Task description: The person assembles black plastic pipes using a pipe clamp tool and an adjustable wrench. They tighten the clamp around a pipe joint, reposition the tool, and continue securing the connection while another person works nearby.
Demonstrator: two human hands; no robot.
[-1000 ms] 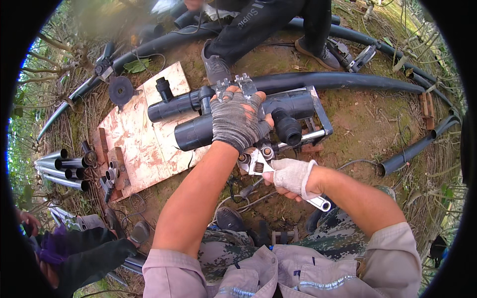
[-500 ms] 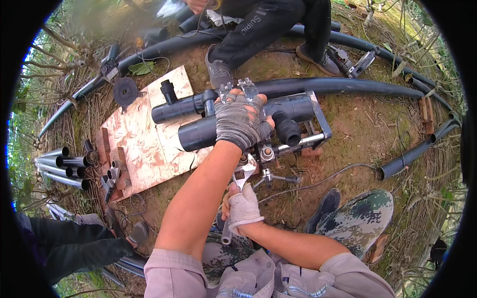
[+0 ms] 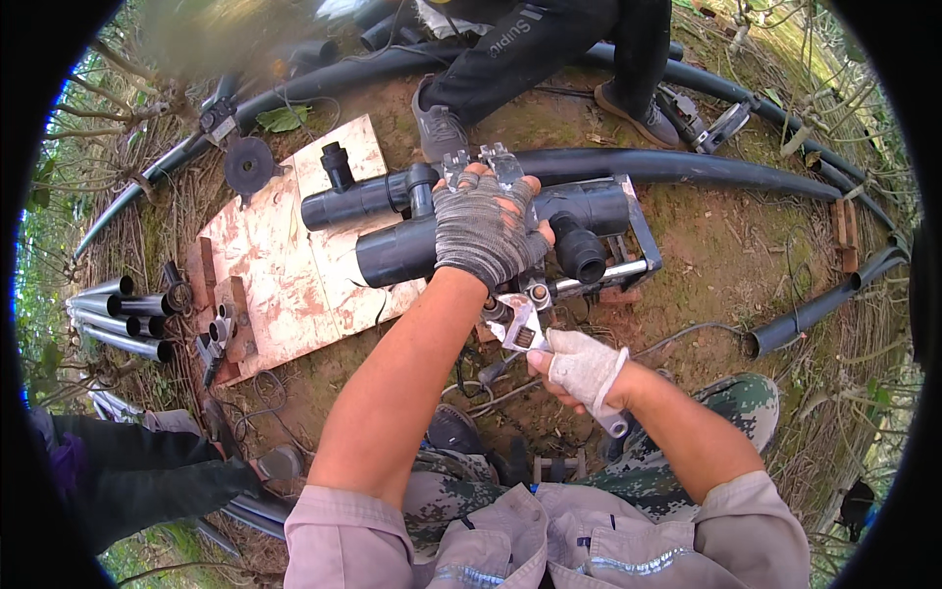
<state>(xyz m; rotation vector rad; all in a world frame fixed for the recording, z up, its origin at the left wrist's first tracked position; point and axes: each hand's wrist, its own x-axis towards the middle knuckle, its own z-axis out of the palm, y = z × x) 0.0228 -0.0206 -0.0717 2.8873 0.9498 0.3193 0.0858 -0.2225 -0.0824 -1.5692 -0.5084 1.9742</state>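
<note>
My left hand, in a grey striped fingerless glove, is closed over the top of a metal pipe clamp. Under and beside it lies a thick black plastic pipe, with a black tee fitting to the right. My right hand, in a white fingerless glove, grips an adjustable wrench. The wrench's jaws are at a bolt on the clamp's near side; whether they seat fully on its nut I cannot tell. Its handle slants down to the right and comes out below my palm.
A wooden board lies left, bearing a thinner black pipe with fittings. Another person's shoe stands just beyond the clamp. Cut pipes lie at far left, a long black pipe runs right, and a cable crosses the soil.
The wrench handle has swung to the right, from pointing toward me to slanting lower right, with my right hand on it. My left hand stays on the clamp.
</note>
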